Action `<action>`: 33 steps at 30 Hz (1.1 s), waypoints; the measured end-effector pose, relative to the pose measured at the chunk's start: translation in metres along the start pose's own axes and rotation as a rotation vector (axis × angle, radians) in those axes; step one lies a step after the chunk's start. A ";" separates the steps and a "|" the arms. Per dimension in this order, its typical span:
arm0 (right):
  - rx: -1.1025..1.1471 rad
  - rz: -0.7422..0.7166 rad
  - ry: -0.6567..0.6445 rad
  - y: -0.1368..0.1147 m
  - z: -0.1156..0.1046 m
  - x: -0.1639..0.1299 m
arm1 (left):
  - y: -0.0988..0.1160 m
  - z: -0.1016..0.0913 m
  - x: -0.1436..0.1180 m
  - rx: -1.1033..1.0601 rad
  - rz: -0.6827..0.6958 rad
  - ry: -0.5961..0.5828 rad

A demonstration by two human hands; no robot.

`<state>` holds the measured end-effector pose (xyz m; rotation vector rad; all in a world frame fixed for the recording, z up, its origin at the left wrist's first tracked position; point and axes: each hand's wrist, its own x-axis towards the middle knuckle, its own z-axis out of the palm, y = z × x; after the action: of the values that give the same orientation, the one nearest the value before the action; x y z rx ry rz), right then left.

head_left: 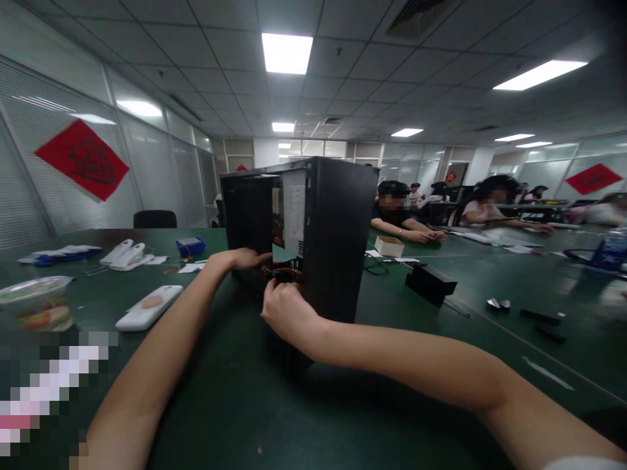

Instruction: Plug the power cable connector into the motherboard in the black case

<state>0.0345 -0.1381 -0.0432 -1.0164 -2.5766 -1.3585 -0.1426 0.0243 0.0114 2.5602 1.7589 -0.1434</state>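
A black computer case (339,241) stands upright on the green table, its side open towards me. Inside, a silvery metal box (294,215) with a label and part of a circuit board show. Thin coloured cables (281,269) run across the lower part of the opening. My left hand (247,259) reaches into the opening from the left, its fingers stretched out towards the cables. Lower down, my right hand (289,310) is closed at the bottom of the opening, right below the cables. Its curled fingertips are hidden, so what they grip cannot be made out.
To the left are a white phone-like device (151,308), a food cup (39,303), a white power strip (127,254) and a blue box (190,246). On the right lie a black box (431,283) and a small carton (389,246). A co-worker (399,212) sits across the table.
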 end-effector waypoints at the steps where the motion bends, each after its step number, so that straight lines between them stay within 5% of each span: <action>1: 0.028 0.022 0.001 0.009 0.005 -0.011 | 0.005 -0.003 -0.004 0.018 -0.016 -0.048; 5: 0.079 0.051 -0.002 0.043 0.027 -0.045 | 0.028 -0.013 -0.026 0.024 0.051 -0.160; 14: 0.176 0.099 0.014 0.135 0.112 -0.090 | 0.076 -0.014 -0.033 0.094 0.137 -0.115; 18: 0.174 0.167 0.004 0.155 0.141 -0.106 | 0.080 -0.014 -0.042 0.073 0.199 -0.114; 33: 0.220 0.151 -0.043 0.147 0.137 -0.112 | 0.061 -0.021 -0.051 -0.049 0.167 -0.209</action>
<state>0.2397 -0.0348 -0.0592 -1.1834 -2.5467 -1.0036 -0.1023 -0.0440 0.0360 2.5362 1.4533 -0.3441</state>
